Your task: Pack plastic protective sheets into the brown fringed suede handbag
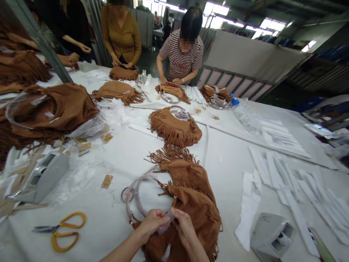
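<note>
A brown suede handbag with fringe (191, 218) lies in front of me, its handles wrapped in translucent plastic. Over its top edge, my left hand (152, 222) pinches a small translucent plastic piece (165, 225) between thumb and fingers. My right hand (184, 225) is closed on the other side of that same piece, its lower fingers partly hidden. Another bit of plastic (166, 253) sticks up from the bag nearer to me. Wrapped handle loops (137, 196) lie to the left of the bag on the white table.
Yellow-handled scissors (64, 231) rest at the left. Grey tape dispensers stand at left (47, 176) and right (271, 236). White padded strips (294, 207) lie on the right. Another fringed bag (177, 125) sits ahead. Across the table, several people (181, 54) handle similar bags.
</note>
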Available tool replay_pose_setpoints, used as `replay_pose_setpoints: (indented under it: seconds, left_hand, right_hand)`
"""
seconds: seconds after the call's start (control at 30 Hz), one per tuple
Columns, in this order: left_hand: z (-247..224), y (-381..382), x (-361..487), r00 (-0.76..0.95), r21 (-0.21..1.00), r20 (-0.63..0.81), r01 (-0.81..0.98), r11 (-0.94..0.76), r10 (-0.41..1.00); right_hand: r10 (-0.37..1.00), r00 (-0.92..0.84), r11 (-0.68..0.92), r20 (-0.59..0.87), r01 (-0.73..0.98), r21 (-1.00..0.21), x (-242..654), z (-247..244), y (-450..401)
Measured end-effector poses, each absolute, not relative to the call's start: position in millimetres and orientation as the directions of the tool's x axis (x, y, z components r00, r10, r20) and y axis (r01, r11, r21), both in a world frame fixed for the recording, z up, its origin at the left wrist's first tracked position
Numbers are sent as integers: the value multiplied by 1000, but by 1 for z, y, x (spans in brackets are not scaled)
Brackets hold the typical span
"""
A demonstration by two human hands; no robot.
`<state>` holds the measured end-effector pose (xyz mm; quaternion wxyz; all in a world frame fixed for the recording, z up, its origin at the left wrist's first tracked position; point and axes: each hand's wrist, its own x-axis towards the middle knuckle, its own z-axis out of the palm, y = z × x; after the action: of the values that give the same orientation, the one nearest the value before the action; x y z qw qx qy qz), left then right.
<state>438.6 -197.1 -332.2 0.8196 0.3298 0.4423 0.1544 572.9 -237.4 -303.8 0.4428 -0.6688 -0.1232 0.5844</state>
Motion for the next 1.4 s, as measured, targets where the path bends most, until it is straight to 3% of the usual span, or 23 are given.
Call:
replay_pose_setpoints:
  seconds: [0.2,0.3,0.37,0.4,0.47,0.6,0.87,1.4]
  left_hand:
    - [-332,-197,459,483,715,-642,95,693,596]
    - [-332,-191,461,451,725,-667,211,656,593]
    - [-331,-186,460,452,741,-660,255,621,601]
    - [-330,-183,458,457,747,-654,265,610,603]
    - [-328,-179,455,468,753,-647,268,601,602]
    - [-333,-179,452,444,752,-651,267,602,616]
    - [-355,-196,466,385,736,-652,116,667,653]
    - [-342,-188,475,436,699,-639,-13,715,633]
  right_hand:
    - [721,315,-609,-618,-139,-781,580,-302,-236]
    - [808,493,-507,-324,300,-808,601,-288,-224]
    - [894,446,-356,-34,664,-657,617,-277,-209]
    - [932,359,-282,37,788,-547,624,-273,-200]
    - [983,179,-182,-44,899,-398,634,-268,-181]
    - [953,19,-124,-303,935,-332,638,-270,-160]
    - [956,23,-136,-291,917,-375,636,-262,-173]
    - [948,45,-168,-314,910,-378,628,-262,-179]
